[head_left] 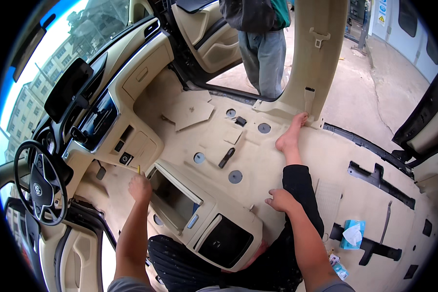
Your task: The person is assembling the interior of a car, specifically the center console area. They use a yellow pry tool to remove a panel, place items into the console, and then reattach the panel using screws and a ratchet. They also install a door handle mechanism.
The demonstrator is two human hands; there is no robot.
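A beige centre console (207,216) stands loose between my legs, its long storage compartment uncovered and a black panel (226,239) on its near end. My left hand (140,189) is closed at the console's far left corner, near the dashboard. A thin yellow stick-like thing (139,170) pokes up from its fingers; its kind is too small to tell. Over my bent right leg (301,194) hovers my right hand (281,200), fingers loosely apart and nothing visible in them. My bare foot (291,136) rests against the beige door pillar (319,58).
Ahead left are the steering wheel (40,182) and dashboard (143,68). Black brackets (382,185), a metal bar (386,223) and a blue tissue box (354,234) lie on the right floor. A flat beige panel (189,111) lies farther off. Another person (263,53) stands outside the open door.
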